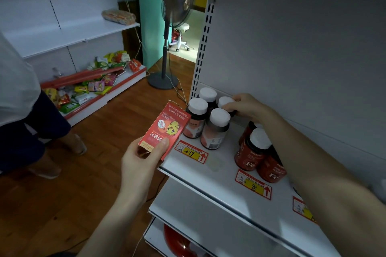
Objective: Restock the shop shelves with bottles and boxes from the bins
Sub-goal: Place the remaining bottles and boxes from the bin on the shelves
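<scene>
1. Left hand (142,158) grips red printed cardboard box (167,129), thumb across its face, just off the front left corner of the white metal shelf (225,175).
2. Right hand (247,106), fingers curled, pinches the cap of a white-capped dark bottle (224,101) standing upright on that shelf among three alike.

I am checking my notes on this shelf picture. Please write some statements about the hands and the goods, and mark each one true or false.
1. The left hand holds a red box. True.
2. The right hand grips a red bottle. False: it holds the white cap of a dark bottle at the back of the shelf.
3. The red box lies flat on the shelf. False: it is in the hand, at the shelf's left end.
4. A yellow price tag reads 299. True.
5. The fan lies tipped over. False: it stands upright on the floor.
</scene>
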A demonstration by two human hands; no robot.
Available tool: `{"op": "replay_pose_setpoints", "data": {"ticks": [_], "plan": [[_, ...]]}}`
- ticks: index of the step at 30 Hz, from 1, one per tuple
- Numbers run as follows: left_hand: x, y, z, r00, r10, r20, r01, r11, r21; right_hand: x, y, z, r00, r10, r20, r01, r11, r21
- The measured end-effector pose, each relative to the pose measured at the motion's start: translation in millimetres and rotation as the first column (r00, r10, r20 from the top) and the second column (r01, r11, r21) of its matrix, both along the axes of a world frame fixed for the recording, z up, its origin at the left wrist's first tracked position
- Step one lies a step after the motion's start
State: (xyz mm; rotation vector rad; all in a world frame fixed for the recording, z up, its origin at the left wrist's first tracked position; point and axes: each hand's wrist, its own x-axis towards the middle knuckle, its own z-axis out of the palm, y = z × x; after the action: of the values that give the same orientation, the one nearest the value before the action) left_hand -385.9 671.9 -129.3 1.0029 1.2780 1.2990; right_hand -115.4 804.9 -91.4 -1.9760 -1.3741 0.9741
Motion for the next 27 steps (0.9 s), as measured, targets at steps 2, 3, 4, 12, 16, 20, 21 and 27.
{"op": "replay_pose_setpoints", "data": {"ticks": [2, 3, 4, 12, 16, 20, 21, 27], "plan": [[-0.7, -1.1, 0.5, 1.000, -0.010, -0.006, 0.010, 1.000, 0.005, -0.8, 0.1, -0.5, 1.000, -0.002, 0.001, 0.002, 1.000, -0.021], [-1.0, -1.6, 0.7, 1.000, -0.016, -0.005, 0.016, 1.000, 0.010, -2.2, -0.8, 0.5, 1.000, -0.002, 0.019, 0.002, 1.000, -0.026], [-1.5, -2.5, 1.4, 1.000, -0.023, -0.001, 0.023, 1.000, 0.017, -4.6, -2.4, 1.8, 0.999, -0.009, 0.051, 0.009, 1.000, -0.005], [2.4, -9.8, 8.5, 0.988, -0.144, 0.063, 0.139, 0.988, 0.071, -50.6, -64.0, 45.3, 0.994, 0.031, -0.107, 0.016, 0.911, 0.412], [17.1, -18.9, 10.6, 0.961, -0.254, 0.107, 0.244, 0.965, 0.096, -68.6, -117.2, 54.5, 0.956, 0.230, -0.182, -0.188, 0.957, 0.220], [41.5, -31.8, 6.6, 0.919, -0.366, 0.147, 0.355, 0.930, 0.097, -59.1, -161.6, 47.3, 0.943, 0.148, -0.299, -0.090, 0.976, 0.199], [48.0, -36.1, 4.6, 0.903, -0.399, 0.157, 0.389, 0.917, 0.092, -51.9, -171.4, 45.1, 0.943, 0.100, -0.317, -0.037, 0.979, 0.199], [93.4, -69.7, 3.8, 0.785, -0.575, 0.229, 0.559, 0.818, 0.139, -4.6, -239.7, 43.7, 0.860, -0.127, -0.494, 0.276, 0.931, 0.240]]}}
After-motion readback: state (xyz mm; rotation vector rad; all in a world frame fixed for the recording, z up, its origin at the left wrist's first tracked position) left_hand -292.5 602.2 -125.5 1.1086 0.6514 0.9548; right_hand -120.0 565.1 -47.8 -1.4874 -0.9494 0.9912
